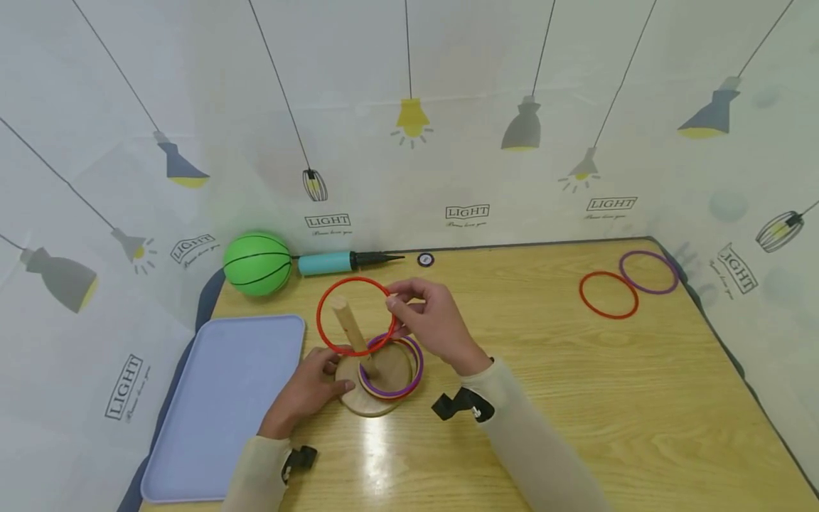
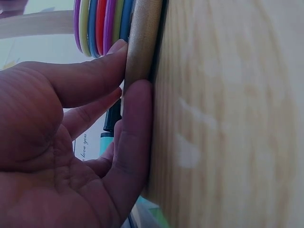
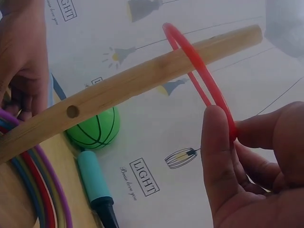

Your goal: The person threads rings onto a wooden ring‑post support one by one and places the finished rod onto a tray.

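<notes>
My right hand (image 1: 435,320) pinches a red ring (image 3: 204,71) between thumb and fingers. The ring encircles the upper part of an upright wooden post (image 1: 350,327), below its tip. Lower down, several coloured rings (image 2: 99,28) lie stacked around the post, a purple ring (image 1: 419,355) uppermost. They sit off-centre to the right on the round wooden base (image 1: 366,407). At the base's left edge, my left hand (image 1: 310,387) grips the rim, thumb towards the top face and a finger curled at the side.
A lavender tray (image 1: 214,320) lies left of the base. Along the back stand a green ball (image 1: 257,263), a turquoise hand pump (image 1: 326,263) and a small dark disc (image 1: 425,259). At the far right, another red ring (image 1: 581,295) lies by a purple ring (image 1: 675,274).
</notes>
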{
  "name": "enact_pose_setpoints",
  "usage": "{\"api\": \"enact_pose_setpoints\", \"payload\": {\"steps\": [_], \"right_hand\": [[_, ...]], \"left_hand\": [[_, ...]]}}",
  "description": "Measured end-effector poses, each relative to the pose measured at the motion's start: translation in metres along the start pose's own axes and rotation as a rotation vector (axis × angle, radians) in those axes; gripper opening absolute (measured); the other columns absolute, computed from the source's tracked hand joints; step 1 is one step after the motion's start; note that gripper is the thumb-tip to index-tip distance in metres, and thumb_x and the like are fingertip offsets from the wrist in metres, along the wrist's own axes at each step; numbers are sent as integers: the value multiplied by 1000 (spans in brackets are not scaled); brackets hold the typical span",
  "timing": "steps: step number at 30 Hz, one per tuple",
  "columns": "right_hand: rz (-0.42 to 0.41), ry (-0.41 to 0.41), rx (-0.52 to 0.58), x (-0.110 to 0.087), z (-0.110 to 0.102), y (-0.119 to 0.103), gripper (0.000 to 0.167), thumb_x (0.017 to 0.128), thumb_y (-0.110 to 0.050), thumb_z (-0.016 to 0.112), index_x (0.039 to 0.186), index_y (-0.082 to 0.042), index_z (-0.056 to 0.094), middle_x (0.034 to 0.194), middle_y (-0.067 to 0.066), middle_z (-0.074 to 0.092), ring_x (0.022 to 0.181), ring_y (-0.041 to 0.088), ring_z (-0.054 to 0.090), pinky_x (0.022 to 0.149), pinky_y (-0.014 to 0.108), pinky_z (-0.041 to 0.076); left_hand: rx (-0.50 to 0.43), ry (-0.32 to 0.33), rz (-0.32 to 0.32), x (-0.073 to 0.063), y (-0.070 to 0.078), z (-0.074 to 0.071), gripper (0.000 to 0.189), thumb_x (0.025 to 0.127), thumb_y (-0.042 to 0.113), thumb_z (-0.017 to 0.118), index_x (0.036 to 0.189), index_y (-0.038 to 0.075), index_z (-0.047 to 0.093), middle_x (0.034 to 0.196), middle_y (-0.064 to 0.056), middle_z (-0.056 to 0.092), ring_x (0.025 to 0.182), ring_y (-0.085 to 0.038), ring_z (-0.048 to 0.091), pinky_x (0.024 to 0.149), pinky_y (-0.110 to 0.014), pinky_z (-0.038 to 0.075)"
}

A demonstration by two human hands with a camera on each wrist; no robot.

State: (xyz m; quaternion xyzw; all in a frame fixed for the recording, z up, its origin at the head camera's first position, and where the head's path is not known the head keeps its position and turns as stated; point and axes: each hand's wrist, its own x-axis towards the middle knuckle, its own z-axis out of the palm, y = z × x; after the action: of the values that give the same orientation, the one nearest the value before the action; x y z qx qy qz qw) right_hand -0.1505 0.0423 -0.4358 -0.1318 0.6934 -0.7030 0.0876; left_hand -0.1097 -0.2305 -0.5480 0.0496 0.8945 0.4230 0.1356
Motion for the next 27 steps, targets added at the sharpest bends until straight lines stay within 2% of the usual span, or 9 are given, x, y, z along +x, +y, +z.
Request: {"api": "enact_pose_setpoints", "payload": {"steps": [3,10,14,23,27], "right_hand": [[21,-8,-9,-4,-4,10,25,104,-12,66,125,2,69,96,11,63,65,22,71,64,40,64],[112,-20,-49,-12,-13,36,25,104,-13,67,126,0,70,99,15,64,69,27,71,70,55,63],[141,-11,-91,-17,-18,54,23,104,-12,68,123,0,71,99,18,66,70,29,72,68,54,63],[192,14,-161,-29,-22,81,20,102,-10,70,119,-1,72,94,13,69,65,18,71,66,53,63],[210,36,-182,-31,-22,87,19,101,-9,70,118,-1,72,92,12,69,62,18,70,63,51,63]], "left_hand": [[5,2,2,0,0,0,56,91,16,84,143,18,65,125,-13,62,113,-29,64,95,-43,52],[12,6,25,0,1,-2,57,90,14,85,144,16,64,125,-14,64,112,-29,64,96,-44,52],[18,10,36,1,0,-1,59,89,14,86,144,15,64,124,-14,64,111,-28,64,95,-44,52],[22,6,63,3,2,1,58,88,10,86,142,14,65,122,-15,65,106,-25,63,91,-39,51],[21,6,73,3,1,1,58,88,9,86,142,12,65,121,-17,65,106,-27,65,89,-38,52]]}}
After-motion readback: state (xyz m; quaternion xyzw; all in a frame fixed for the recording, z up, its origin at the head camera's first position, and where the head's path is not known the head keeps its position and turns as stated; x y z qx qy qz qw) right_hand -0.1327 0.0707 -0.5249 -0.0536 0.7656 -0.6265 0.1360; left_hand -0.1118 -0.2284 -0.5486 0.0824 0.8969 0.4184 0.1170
